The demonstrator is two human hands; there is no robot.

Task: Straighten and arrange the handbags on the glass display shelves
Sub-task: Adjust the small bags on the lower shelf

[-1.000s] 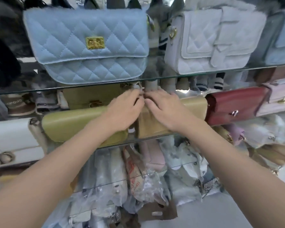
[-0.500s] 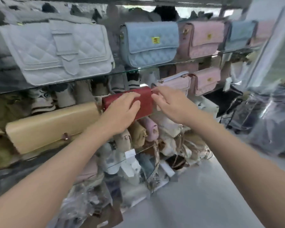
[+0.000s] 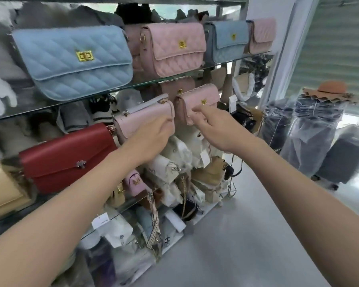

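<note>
- Glass display shelves (image 3: pixel 216 66) cross the frame from lower left to upper right; grey floor at lower right.
- Upper shelf: quilted light-blue flap handbag (image 3: pixel 73 61) and quilted pink flap handbag (image 3: pixel 172 48), upright.
- Middle shelf, centre: left hand (image 3: pixel 153 137) grips the right end of a smooth pale-pink handbag (image 3: pixel 141 119), fingers curled around it.
- Right hand (image 3: pixel 216 129) pinches the lower edge of a small quilted pink handbag (image 3: pixel 199 100).
- Left of centre: smooth red flap handbag (image 3: pixel 66 158), untouched.
</note>
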